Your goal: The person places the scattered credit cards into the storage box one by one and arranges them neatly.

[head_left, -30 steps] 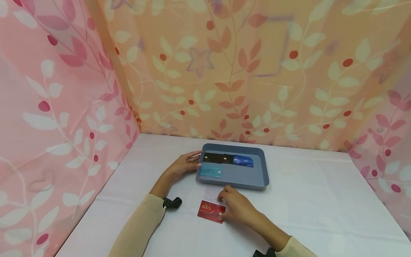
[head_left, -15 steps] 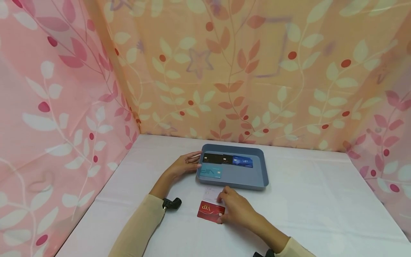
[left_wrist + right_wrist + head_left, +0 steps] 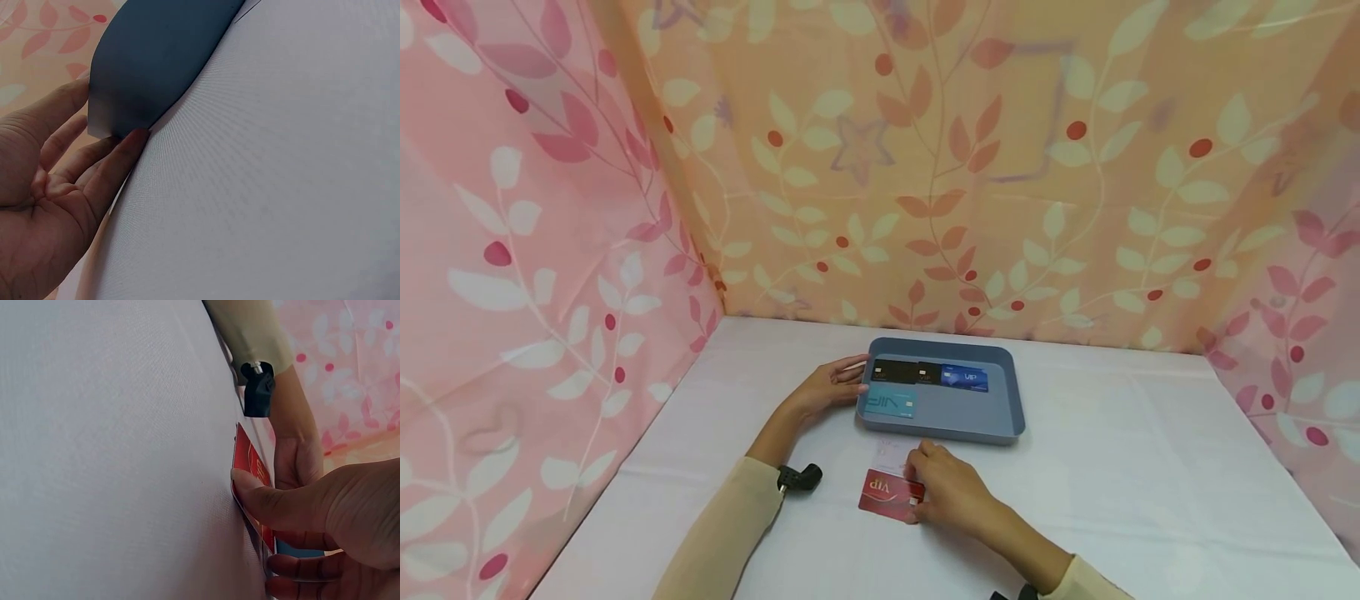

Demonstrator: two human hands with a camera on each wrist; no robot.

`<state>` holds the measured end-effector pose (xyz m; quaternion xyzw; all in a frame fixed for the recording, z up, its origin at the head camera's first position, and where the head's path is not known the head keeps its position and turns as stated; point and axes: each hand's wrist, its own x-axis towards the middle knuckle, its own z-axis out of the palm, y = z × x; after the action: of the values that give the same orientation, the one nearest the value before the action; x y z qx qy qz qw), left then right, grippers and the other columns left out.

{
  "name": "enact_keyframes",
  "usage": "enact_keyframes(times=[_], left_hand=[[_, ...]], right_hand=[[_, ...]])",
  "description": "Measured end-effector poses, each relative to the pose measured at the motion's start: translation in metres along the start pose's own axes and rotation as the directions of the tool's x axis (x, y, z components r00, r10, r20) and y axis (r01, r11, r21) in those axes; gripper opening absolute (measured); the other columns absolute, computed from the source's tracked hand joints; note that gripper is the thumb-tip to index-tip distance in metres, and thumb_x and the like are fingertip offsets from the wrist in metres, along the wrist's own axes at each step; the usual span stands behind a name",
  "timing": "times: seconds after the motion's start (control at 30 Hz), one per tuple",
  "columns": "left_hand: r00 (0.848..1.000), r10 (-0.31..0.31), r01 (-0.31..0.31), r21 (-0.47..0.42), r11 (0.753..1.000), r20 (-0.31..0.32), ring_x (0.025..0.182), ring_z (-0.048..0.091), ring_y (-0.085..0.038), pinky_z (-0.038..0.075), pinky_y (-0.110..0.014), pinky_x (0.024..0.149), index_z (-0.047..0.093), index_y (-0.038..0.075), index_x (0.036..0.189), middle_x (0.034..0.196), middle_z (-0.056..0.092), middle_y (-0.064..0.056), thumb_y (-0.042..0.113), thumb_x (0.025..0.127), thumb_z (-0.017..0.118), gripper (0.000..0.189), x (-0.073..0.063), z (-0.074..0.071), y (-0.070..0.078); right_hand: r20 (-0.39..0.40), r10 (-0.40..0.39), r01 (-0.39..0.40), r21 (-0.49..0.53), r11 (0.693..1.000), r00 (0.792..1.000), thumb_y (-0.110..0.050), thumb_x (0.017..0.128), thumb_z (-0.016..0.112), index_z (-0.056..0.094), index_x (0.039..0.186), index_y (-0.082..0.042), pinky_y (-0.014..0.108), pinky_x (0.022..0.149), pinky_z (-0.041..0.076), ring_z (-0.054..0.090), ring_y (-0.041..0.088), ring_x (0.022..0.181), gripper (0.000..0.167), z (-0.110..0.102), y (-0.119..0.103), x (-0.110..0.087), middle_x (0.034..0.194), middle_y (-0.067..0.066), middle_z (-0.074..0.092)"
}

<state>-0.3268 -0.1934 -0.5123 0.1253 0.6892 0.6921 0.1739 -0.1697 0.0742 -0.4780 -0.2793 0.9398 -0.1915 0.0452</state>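
A red VIP card lies upside down to the viewer on the white cloth, in front of the blue-grey tray. My right hand pinches it at its right side; the right wrist view shows the thumb on the red card's edge. Just beyond it is a pale card, partly covered by my right fingers. At the tray's left end my left hand touches the outer wall with extended fingers. In the left wrist view these fingertips rest against the tray wall.
Inside the tray, two black cards, one at the left and another black card, sit in a row with a blue VIP card. A teal card lies below them. Floral cloth hangs behind the table and along its sides.
My right thumb has shifted slightly at the red card's near edge, and the card's surface looks lighter, as if tilted a little. My left hand stays at the tray.
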Motion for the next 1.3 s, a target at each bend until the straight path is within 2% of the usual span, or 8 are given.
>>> enact_keyframes(times=[0.3,0.57,0.67,0.87,1.17,1.3], left_hand=[[1.0,-0.006,0.006,0.027,1.0,-0.004,0.145,0.04,-0.025,0.05,-0.037,0.103,0.047,0.015,0.153,0.157,0.044,-0.01,0.006,0.09,0.077,0.07,0.0006,-0.0013,-0.0006],[1.0,-0.02,0.02,0.027,0.999,-0.015,0.144,0.042,-0.024,0.05,-0.038,0.103,0.049,0.017,0.152,0.156,0.046,-0.009,0.008,0.09,0.078,0.07,0.0005,-0.0005,0.0001],[1.0,-0.018,0.018,0.022,1.0,-0.01,0.144,0.042,-0.024,0.05,-0.037,0.103,0.049,0.018,0.152,0.156,0.045,-0.009,0.007,0.09,0.078,0.07,0.0008,-0.0015,-0.0004],[1.0,-0.01,0.01,0.016,1.0,0.003,0.144,0.041,-0.024,0.05,-0.037,0.102,0.048,0.017,0.153,0.156,0.045,-0.009,0.007,0.09,0.078,0.07,0.0013,-0.0031,-0.0012],[1.0,-0.02,0.02,0.021,1.0,-0.007,0.143,0.044,-0.023,0.05,-0.037,0.103,0.048,0.017,0.153,0.156,0.046,-0.007,0.008,0.089,0.079,0.071,-0.0002,-0.0024,-0.0004],[1.0,-0.02,0.02,0.017,1.0,-0.011,0.143,0.044,-0.024,0.049,-0.038,0.103,0.048,0.017,0.153,0.156,0.046,-0.008,0.007,0.089,0.078,0.071,-0.0003,-0.0015,-0.0008]], right_hand=[[0.027,0.023,-0.025,0.053,0.998,0.999,-0.03,0.065,0.097,0.058,0.097,-0.018,0.03,0.062,0.04,0.047,0.01,0.074,0.052,-0.0009,-0.0014,0.0005,0.077,-0.01,0.051],[0.057,0.021,-0.026,0.082,0.996,0.998,-0.03,0.067,0.096,0.058,0.101,-0.019,0.029,0.062,0.039,0.049,0.009,0.068,0.052,-0.0003,-0.0013,0.0015,0.074,-0.012,0.053],[0.057,0.02,-0.024,0.074,0.997,0.998,-0.031,0.068,0.096,0.058,0.101,-0.019,0.029,0.062,0.04,0.049,0.009,0.068,0.052,-0.0003,-0.001,0.0016,0.074,-0.012,0.055],[0.069,0.028,-0.033,0.072,0.997,0.997,-0.032,0.068,0.095,0.064,0.109,-0.017,0.031,0.067,0.043,0.052,0.009,0.073,0.053,-0.0001,-0.001,0.0037,0.086,-0.008,0.066],[0.069,0.024,-0.032,0.117,0.993,0.997,-0.029,0.066,0.097,0.067,0.098,-0.021,0.03,0.066,0.043,0.052,0.008,0.073,0.045,0.0003,0.0005,0.0053,0.083,-0.011,0.066],[0.069,0.008,-0.019,0.153,0.988,0.998,-0.022,0.071,0.094,0.068,0.098,-0.022,0.03,0.067,0.045,0.054,0.007,0.074,0.038,0.0003,0.0025,0.0055,0.084,-0.011,0.068]])
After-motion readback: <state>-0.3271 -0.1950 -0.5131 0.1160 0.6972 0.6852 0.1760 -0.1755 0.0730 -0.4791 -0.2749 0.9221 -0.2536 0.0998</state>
